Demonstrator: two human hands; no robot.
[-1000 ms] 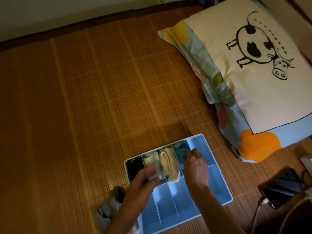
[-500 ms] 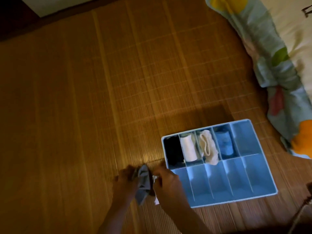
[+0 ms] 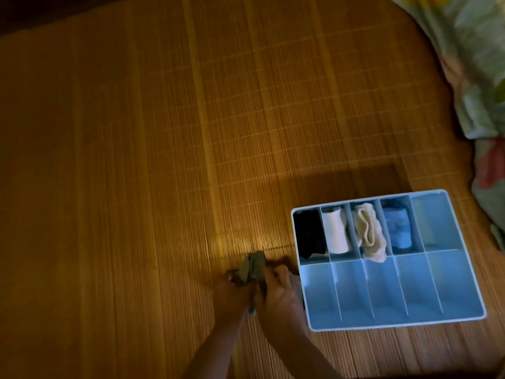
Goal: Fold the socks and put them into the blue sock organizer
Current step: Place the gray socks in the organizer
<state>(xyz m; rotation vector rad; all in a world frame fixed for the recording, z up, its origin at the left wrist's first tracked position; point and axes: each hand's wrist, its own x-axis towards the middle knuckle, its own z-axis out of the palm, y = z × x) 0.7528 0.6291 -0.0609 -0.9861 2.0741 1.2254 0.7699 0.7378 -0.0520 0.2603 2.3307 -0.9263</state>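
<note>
A grey sock (image 3: 252,266) is bunched on the bamboo mat just left of the blue sock organizer (image 3: 464,294). My left hand (image 3: 235,292) and my right hand (image 3: 278,292) both grip the sock from below, close together. The organizer's back row holds a black sock (image 3: 310,233), a white sock (image 3: 336,231), a cream sock (image 3: 369,236) that spills over its divider, and a blue sock (image 3: 397,228). Its front row and back right compartment hold nothing.
A patterned pillow (image 3: 475,72) lies at the right edge, beyond the organizer. The bamboo mat (image 3: 136,160) stretches wide to the left and far side. The light is dim.
Both hands left the organizer and took up the grey sock on the mat to its left. The view has swung left, so the pillow has slid toward the right edge.
</note>
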